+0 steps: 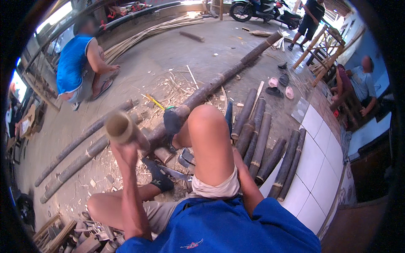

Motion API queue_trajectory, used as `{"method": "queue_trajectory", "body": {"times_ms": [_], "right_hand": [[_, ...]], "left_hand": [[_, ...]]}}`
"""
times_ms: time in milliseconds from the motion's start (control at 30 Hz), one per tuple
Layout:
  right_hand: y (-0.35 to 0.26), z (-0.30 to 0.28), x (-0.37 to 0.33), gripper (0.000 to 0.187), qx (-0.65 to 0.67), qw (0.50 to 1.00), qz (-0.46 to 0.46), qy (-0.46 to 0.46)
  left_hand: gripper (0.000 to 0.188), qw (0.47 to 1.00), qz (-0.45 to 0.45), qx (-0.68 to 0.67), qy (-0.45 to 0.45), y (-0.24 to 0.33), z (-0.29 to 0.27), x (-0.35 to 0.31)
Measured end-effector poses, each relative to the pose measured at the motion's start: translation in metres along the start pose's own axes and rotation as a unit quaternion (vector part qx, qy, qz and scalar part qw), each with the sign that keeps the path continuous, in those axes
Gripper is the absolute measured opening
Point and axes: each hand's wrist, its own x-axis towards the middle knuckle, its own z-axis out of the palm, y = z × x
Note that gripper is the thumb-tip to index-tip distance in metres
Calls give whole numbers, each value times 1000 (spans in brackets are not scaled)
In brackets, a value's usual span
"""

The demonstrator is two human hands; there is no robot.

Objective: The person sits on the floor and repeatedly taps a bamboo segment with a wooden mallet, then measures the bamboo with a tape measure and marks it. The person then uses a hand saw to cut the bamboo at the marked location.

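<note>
My left hand is raised at the left, its fingers closed around a short bamboo section. The section is smeared by motion, and its round end shows. My right forearm passes behind my raised knee. The fingers of my right hand are hidden behind the leg. Below the knee, a long dark bamboo pole runs diagonally away over the floor. One dark-covered foot is against it. Near my other foot lies a metal blade, partly covered.
Cut bamboo lengths lie to the right beside white tiles. More poles are at the left, among shavings. A person in blue squats at left; another sits at right, and one stands near a motorbike.
</note>
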Motion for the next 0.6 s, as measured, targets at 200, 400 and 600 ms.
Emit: {"method": "queue_trajectory", "body": {"times_ms": [200, 400, 600], "right_hand": [[-86, -41, 88, 62, 166, 985, -46, 15], [-244, -9, 126, 67, 161, 947, -241, -141], [-337, 102, 172, 98, 177, 866, -365, -292]], "left_hand": [[72, 996, -18, -46, 73, 0, -19, 84], [66, 990, -57, -26, 127, -49, -9, 95], [71, 986, -51, -74, 143, -85, 8, 71]]}}
